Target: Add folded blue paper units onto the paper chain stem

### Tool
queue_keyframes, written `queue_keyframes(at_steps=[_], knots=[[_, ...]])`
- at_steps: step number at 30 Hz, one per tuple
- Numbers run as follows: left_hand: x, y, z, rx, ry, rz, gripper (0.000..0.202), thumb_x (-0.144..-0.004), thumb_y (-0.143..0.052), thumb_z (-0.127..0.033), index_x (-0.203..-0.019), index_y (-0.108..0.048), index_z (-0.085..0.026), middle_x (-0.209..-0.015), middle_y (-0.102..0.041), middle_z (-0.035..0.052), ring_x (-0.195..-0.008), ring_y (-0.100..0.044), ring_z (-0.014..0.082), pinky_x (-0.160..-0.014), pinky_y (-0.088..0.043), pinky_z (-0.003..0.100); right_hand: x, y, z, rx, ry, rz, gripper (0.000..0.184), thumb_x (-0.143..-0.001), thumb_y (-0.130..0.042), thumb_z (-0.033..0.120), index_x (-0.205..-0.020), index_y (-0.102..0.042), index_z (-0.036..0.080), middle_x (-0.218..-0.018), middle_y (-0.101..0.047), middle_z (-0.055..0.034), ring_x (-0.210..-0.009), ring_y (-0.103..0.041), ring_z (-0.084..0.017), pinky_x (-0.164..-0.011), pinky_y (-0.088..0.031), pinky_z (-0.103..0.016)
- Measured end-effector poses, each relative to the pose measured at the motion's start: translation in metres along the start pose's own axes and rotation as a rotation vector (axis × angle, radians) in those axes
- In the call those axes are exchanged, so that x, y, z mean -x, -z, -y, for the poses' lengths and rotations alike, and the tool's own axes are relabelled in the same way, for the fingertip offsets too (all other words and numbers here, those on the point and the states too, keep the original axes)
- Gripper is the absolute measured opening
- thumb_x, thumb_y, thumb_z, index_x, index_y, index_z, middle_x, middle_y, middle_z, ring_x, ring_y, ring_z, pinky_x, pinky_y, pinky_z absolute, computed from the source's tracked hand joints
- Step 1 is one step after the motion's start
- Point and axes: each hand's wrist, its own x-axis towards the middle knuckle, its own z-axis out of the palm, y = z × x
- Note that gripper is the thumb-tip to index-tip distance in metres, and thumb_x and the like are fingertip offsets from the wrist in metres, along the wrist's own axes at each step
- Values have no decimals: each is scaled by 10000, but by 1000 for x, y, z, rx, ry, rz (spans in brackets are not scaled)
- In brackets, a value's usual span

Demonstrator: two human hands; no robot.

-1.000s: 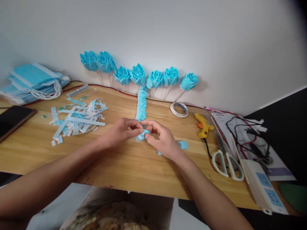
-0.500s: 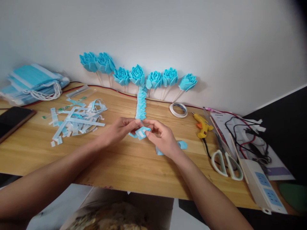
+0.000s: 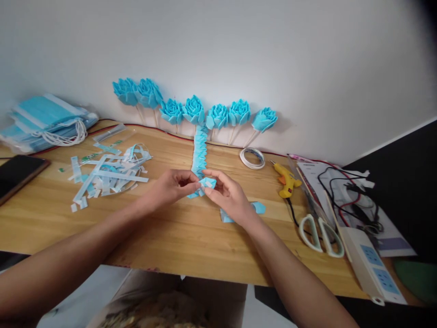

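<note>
A: Nearest to the body first, please, with the held piece as centre of the clock.

B: At four to five o'clock, loose blue pieces (image 3: 226, 217) on the wooden table (image 3: 184, 246), partly covered by the right hand (image 3: 230, 195).

A: And at the centre itself?

B: A small blue piece (image 3: 209, 183) with a white patch, raised between the right hand and the left hand (image 3: 172, 187). Probably very light, thin and soft like cloth, not much slippery, but easy to crease or to pull out of shape.

A: Where to take hold of such a piece?

B: Best at the outer edges, with only light pressure of the fingertips, leaving the white patch free.

A: And the grip now?

B: Left, at nine o'clock: thumb and index finger pinched together on the left end of the piece. Right, at four: thumb at the near edge, fingers curled behind, only a narrow space between. Pressed tight or merely touching? Too small in this view, so cannot tell.

A: Farther away?

B: At twelve, a strip of overlapping blue petals (image 3: 200, 150), lying lengthwise towards the wall (image 3: 221, 50). Farthest, from half past ten to one, blue flowers (image 3: 194, 110) on thin sticks.
</note>
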Motion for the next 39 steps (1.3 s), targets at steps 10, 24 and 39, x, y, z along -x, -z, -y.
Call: queue_keyframes(at_steps=[10, 24, 39], knots=[[0, -4, 3, 77, -10, -21, 242, -827, -605, -373, -775, -631, -137, -688, -558, -9, -647, -477, 114, -623, -353, 243, -2, -4, 1, -101, -45, 16, 417, -767, -614, 217, -1183, -589, 233, -883, -655, -2, -765, -595, -127, -720, -483, -276], [3, -1, -3, 96, 56, -86, 287, -852, -596, -414, -798, -627, -133, -759, -628, 17, -720, -551, 138, -697, -410, 263, -4, 3, 4, -95, -120, -7, 269, -789, -650, 397, -651, -544, 192, -656, -554, 28, -661, -510, -114, -653, -422, -253], [2, -8, 4, -221, -352, -330, 187, -847, -653, -265, -987, -589, -158, -941, -631, 55, -806, -549, 145, -716, -429, 280, -3, -1, 3, -40, -94, -62, 315, -779, -622, 404, -619, -441, 202, -609, -387, 49, -595, -369, -97, -575, -312, -237]])
